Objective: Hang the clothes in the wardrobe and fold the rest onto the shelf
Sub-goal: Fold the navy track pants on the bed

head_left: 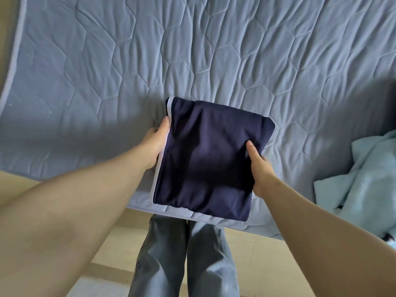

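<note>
A folded navy garment point(205, 159) with a white stripe along its left edge is a neat rectangle at the near edge of the bed. My left hand point(154, 144) grips its left side, thumb on top by the white stripe and fingers hidden underneath. My right hand point(257, 168) holds the right side, thumb pressed on the top of the cloth and fingers under it. I cannot tell whether the garment rests on the quilt or is lifted just off it.
A grey-blue quilted bed cover point(192, 50) fills most of the view. A crumpled light blue garment point(368, 181) lies at the right edge of the bed. Below are my legs in grey trousers point(182, 258) on a pale wooden floor point(263, 260).
</note>
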The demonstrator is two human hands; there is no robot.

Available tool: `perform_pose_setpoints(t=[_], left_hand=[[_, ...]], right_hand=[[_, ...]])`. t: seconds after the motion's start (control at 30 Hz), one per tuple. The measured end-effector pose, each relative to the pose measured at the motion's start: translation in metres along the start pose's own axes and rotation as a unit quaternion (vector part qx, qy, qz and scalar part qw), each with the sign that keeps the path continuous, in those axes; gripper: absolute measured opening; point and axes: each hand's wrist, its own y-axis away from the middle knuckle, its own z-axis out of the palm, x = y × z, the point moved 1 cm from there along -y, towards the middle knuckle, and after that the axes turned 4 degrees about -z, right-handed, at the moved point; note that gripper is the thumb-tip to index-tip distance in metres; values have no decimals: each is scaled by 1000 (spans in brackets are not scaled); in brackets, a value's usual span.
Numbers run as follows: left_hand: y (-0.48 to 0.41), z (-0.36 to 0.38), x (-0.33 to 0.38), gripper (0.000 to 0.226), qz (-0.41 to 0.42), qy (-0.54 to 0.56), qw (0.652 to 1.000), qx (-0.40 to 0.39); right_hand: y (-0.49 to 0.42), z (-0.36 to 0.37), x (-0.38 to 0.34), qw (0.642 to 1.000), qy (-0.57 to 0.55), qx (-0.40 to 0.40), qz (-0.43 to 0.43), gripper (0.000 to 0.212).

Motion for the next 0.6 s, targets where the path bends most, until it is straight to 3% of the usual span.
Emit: perform_pose_setpoints(t=[0.07, 0.13, 0.2, 0.3, 0.43, 0.6], left_hand=[[6, 0, -14, 69, -29, 29, 991, -125], [14, -2, -26, 65, -40, 26, 982, -184], [14, -2, -35, 62, -29, -11, 987, -155], [15, 1, -35, 41, -12, 24, 996, -89], [35, -1, -23, 31, 9, 64, 996, -57], [109, -34, 5, 27, 32, 108, 992, -50]], right_hand=[[1, 0, 8, 999, 4, -20, 42, 38], [2, 1, 14, 997, 4, -45, 70, 51], [4, 3, 15, 995, 11, -48, 86, 57], [9, 5, 11, 998, 21, -8, 65, 38], [29, 7, -2, 999, 4, 39, 21, 32], [91, 11, -47, 1000, 3, 8, -26, 32]])
